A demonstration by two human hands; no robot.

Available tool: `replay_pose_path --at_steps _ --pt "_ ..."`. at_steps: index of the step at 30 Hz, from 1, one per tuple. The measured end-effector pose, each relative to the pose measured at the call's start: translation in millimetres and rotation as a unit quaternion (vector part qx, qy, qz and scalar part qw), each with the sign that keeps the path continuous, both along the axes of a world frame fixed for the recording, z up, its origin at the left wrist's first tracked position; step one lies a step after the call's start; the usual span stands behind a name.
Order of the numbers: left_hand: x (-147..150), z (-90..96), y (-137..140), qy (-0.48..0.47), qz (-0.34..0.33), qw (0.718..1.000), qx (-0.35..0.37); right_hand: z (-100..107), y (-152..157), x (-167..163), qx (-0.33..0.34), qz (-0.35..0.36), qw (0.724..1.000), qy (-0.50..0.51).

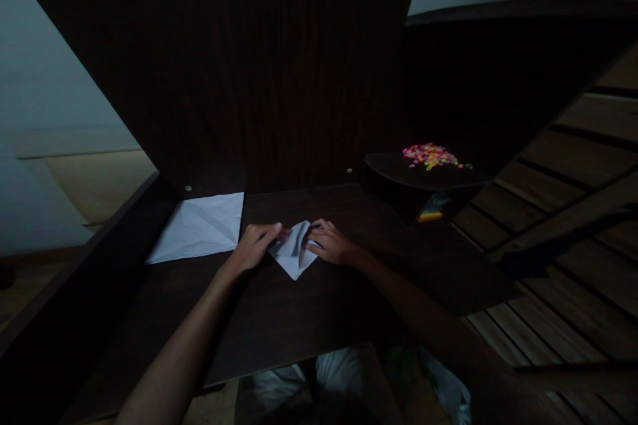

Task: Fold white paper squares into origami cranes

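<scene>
A small folded sheet of white paper (pixel 290 255) lies on the dark wooden desk, one corner pointing toward me and a flap standing partly up in its middle. At its left edge is my left hand (pixel 257 244), thumb stretched toward the paper and fingertips partly hidden by the fold. From the other side my right hand (pixel 333 243) rests on the paper, its fingers spread over the right part. Left of my left hand lies a stack of creased white paper sheets (pixel 199 226).
A corner shelf (pixel 389 166) at the right bears a heap of small colourful beads (pixel 430 155). Below it sits something with a yellow-orange edge (pixel 429 216). The desk's raised side panel (pixel 84 265) bounds the left, and a tall dark back panel (pixel 269 66) stands behind.
</scene>
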State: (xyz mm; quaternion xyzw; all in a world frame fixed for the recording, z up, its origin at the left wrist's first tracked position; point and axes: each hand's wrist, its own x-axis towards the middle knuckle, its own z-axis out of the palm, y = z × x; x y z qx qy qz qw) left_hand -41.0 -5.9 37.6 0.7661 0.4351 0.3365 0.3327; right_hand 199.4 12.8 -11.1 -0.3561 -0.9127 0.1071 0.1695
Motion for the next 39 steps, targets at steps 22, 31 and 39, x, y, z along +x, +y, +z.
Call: replay_pose_path --at_steps 22,31,39 --pt "11 -30.2 7 0.113 -0.055 0.985 0.119 1 2 5 -0.005 0.02 1.0 0.017" --pt "12 -39.1 7 0.172 -0.058 0.969 0.168 3 1 7 -0.031 0.012 0.999 0.003" --pt "11 -35.7 3 0.266 -0.072 0.954 0.121 1 2 7 -0.043 0.009 0.999 0.006"
